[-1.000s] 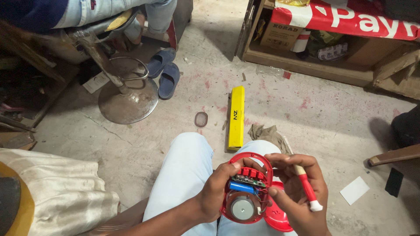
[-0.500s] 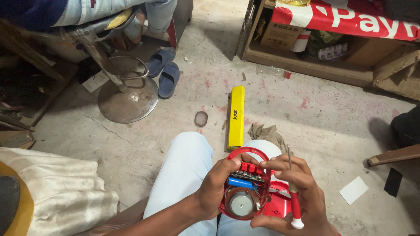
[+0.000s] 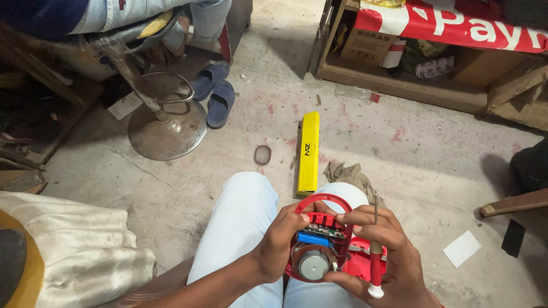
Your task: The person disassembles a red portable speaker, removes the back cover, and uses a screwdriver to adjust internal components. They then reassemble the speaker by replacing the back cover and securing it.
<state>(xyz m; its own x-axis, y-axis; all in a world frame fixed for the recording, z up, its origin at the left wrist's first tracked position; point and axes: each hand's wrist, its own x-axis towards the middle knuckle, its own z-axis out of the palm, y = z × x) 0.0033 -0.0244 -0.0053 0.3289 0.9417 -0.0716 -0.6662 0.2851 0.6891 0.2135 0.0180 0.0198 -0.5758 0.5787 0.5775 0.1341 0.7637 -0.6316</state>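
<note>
Over our lap, our left hand clamps the opened red speaker shell, our right hand closes on it and a red-handled screwdriver; beyond, yellow bar, cardboard box, red banner.

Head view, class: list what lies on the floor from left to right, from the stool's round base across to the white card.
Stool base → blue slippers → small dark oval disc → yellow bar → crumpled rag → white card.
</note>
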